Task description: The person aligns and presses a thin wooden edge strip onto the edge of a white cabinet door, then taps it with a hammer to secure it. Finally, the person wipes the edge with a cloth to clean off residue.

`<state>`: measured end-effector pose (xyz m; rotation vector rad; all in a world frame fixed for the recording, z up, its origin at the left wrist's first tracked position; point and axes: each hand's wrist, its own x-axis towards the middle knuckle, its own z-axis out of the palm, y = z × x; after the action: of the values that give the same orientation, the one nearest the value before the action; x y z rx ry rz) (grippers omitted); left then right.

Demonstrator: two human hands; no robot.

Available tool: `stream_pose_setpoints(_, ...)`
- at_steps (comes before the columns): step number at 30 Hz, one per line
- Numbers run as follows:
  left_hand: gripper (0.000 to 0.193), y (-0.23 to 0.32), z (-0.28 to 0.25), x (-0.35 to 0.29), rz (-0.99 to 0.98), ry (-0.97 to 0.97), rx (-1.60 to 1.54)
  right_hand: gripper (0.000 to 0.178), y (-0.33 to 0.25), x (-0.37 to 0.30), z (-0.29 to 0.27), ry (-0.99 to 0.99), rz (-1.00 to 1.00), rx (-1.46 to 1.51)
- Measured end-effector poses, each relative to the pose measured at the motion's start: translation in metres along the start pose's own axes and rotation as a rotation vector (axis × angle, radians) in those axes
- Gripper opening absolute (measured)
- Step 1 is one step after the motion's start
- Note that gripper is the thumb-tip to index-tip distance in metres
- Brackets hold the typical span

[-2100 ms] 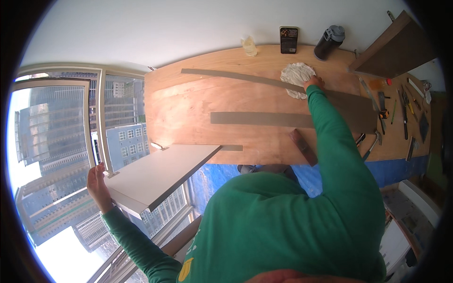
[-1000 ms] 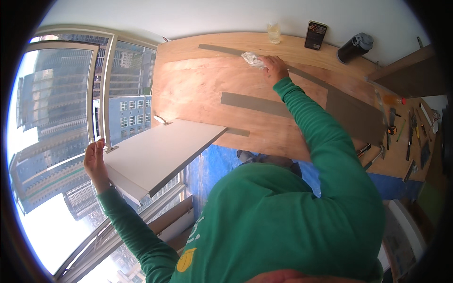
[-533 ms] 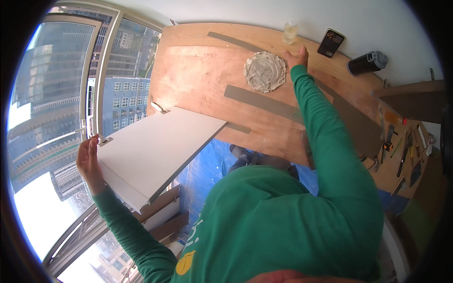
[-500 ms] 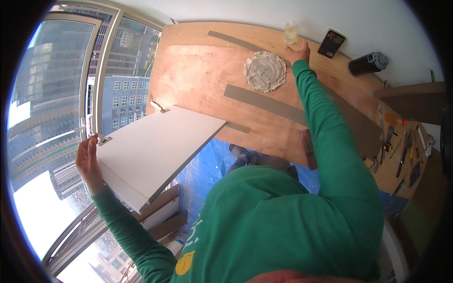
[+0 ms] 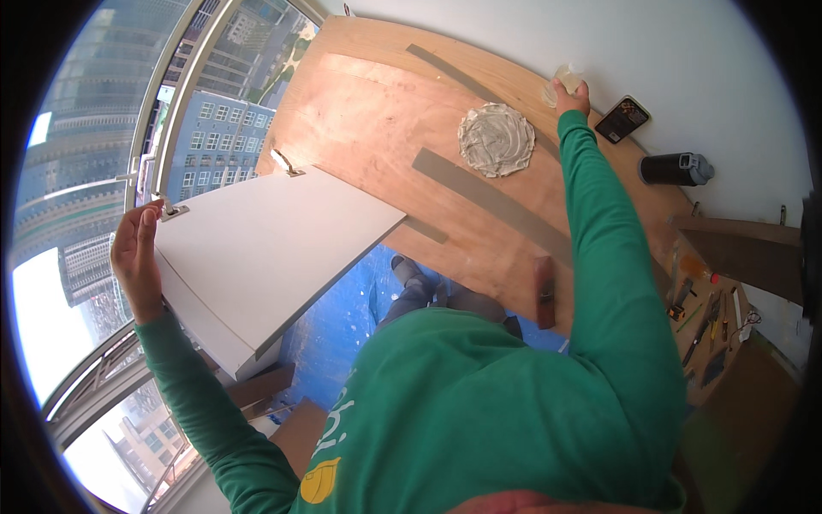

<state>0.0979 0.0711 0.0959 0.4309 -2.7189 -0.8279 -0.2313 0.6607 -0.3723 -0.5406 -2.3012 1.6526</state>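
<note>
A white cabinet door (image 5: pixel 274 244) lies on the left, partly on the wooden tabletop (image 5: pixel 377 128). Two metal hinges are fitted along its far-left edge, and at the nearer hinge (image 5: pixel 175 210) the fingertips of my left hand (image 5: pixel 137 253) are closed. Far across the tabletop, my right hand (image 5: pixel 574 98) wraps round a clear plastic cup (image 5: pixel 552 92) with something pale yellowish in it; my fingers partly hide it. Left of that hand sits a round, crinkled, cream-coloured cloth-like cover (image 5: pixel 497 140).
Grey-brown strips (image 5: pixel 488 201) lie across the tabletop. A phone (image 5: pixel 622 118) and a black bottle (image 5: pixel 676 169) are by the wall. Hand tools (image 5: pixel 711 321) are scattered at right. Windows (image 5: pixel 214 128) border the left, and blue sheeting (image 5: pixel 334 313) covers the floor.
My right hand has reached the plastic cup and closed round it. My left hand stays at the hinge. The whole view has shifted, and a reddish-brown block now shows more fully near my body.
</note>
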Motion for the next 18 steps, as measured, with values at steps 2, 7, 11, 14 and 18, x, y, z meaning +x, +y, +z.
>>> stream_pose_setpoints(2,0.031,-0.002,0.001,0.003,0.010,-0.001,-0.031,0.057,-0.001,0.001,-0.008,-0.057,-0.057,0.105)
stream_pose_setpoints(7,0.032,-0.011,0.002,-0.006,-0.014,0.027,-0.047,0.055,-0.053,-0.049,-0.041,-0.394,0.275,0.477)
stream_pose_setpoints(11,0.034,-0.009,0.000,-0.006,-0.005,0.037,-0.027,0.058,-0.048,-0.087,-0.053,-0.704,0.272,0.359)
stream_pose_setpoints(14,0.034,-0.008,0.001,-0.003,0.010,0.038,-0.008,0.066,-0.004,-0.098,-0.054,-0.829,0.079,-0.133)
stream_pose_setpoints(18,0.035,-0.005,0.000,-0.003,0.016,0.041,0.014,0.086,0.009,-0.112,-0.060,-0.874,0.003,-0.592)
